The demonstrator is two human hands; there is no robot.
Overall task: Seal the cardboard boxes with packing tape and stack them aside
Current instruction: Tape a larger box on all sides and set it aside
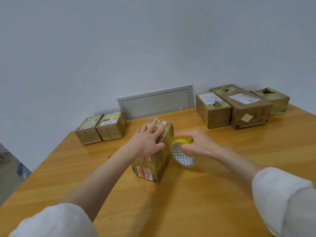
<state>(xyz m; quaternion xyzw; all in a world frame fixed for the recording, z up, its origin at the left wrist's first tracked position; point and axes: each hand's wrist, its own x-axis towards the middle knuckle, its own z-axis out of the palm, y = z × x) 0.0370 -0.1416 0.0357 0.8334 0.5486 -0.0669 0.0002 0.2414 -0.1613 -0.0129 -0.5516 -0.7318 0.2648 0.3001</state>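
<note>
A small cardboard box (153,165) with red-and-white labels stands mid-table. My left hand (147,139) lies flat on its top, fingers spread, pressing down. My right hand (196,142) grips a yellowish roll of packing tape (183,155) held upright against the box's right side. Glossy tape covers the box's right face and top edge. The box's top is mostly hidden under my left hand.
Two small taped boxes (102,128) sit side by side at the table's far left corner. Several larger boxes (239,106) stand grouped at the far right. A grey wall panel (155,101) is behind the wooden table (171,202). The table's left edge drops to the floor.
</note>
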